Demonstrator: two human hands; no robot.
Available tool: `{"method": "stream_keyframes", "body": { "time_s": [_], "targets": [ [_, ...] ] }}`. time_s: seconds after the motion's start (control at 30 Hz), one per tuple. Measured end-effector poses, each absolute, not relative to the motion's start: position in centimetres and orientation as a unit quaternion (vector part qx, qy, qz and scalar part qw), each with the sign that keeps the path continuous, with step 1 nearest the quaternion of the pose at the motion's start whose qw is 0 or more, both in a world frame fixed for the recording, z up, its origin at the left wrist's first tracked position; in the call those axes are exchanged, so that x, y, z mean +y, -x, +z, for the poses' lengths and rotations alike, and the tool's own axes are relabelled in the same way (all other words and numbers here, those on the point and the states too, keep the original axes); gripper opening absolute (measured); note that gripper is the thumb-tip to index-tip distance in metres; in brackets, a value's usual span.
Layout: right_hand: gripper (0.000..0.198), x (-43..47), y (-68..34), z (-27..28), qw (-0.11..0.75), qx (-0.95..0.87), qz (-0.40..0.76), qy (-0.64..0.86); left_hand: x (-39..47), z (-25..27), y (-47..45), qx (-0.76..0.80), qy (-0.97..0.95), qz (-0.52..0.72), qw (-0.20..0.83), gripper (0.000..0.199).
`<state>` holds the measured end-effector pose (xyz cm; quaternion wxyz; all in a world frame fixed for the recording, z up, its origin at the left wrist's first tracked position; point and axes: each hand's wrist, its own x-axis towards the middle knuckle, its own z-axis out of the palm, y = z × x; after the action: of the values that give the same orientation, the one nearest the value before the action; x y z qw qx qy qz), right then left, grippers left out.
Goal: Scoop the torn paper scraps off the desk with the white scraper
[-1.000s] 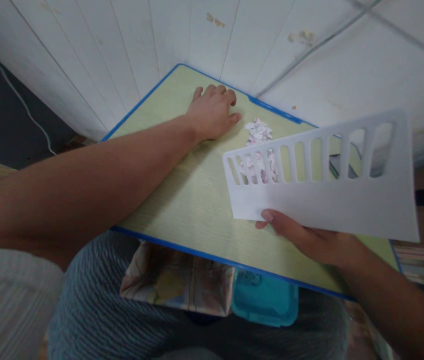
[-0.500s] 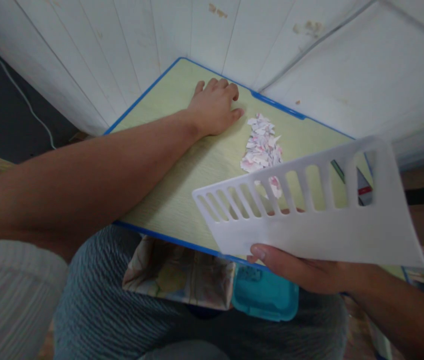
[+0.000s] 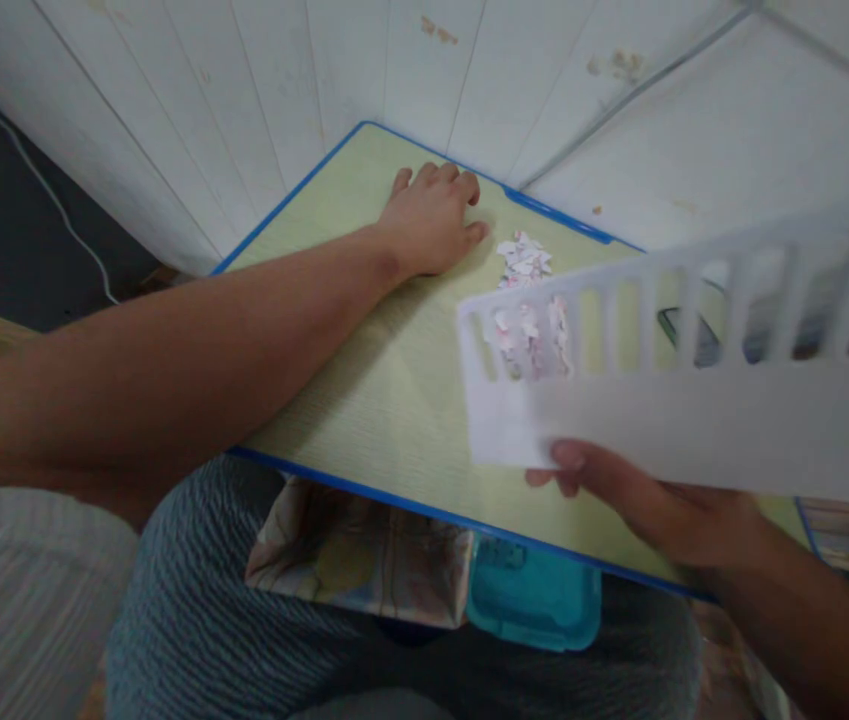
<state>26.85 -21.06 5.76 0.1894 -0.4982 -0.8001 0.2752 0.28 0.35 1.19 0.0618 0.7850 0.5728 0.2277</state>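
My right hand [image 3: 619, 495] grips the lower edge of a white plastic panel [image 3: 664, 420] with a row of slots, thumb on its face and fingers behind. The panel is raised above the table, and its right end runs out of view. My left hand [image 3: 435, 215] rests on the pale yellow tabletop [image 3: 364, 400], fingers spread and a little bent, holding nothing. Right of it lies a pile of torn paper scraps [image 3: 523, 258], white with pink marks. Part of the pile shows through the panel's slots; the rest is hidden.
A blue rim [image 3: 394, 495] edges the table, which meets a white plank wall [image 3: 364, 60]. Below the near edge sit a teal plastic container [image 3: 536, 600] and a patterned fabric pouch [image 3: 364, 560]. A dark green-edged object [image 3: 694, 335] shows behind the slots.
My right hand has moved the slotted panel to the right and upward, so it now covers the lower part of the scraps. My left hand has stayed in place.
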Motion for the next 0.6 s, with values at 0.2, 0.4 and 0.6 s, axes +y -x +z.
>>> {"method": "stream_keyframes", "body": {
  "time_s": [0.2, 0.4, 0.6],
  "targets": [
    [0.048, -17.4, -29.8, 3.7, 0.313, -0.715, 0.173, 0.601, 0.4, 0.9, 0.1, 0.57, -0.78, 0.237, 0.103, 0.051],
    [0.045, -17.5, -29.8, 3.5, 0.327, -0.713, 0.219, 0.58, 0.3, 0.7, 0.3, 0.565, -0.79, 0.233, 0.052, 0.036],
    [0.041, -17.7, -30.1, 4.7, 0.314, -0.74, 0.244, 0.543, 1.7, -0.6, 1.4, 0.531, -0.803, 0.267, 0.038, 0.041]
  ]
}}
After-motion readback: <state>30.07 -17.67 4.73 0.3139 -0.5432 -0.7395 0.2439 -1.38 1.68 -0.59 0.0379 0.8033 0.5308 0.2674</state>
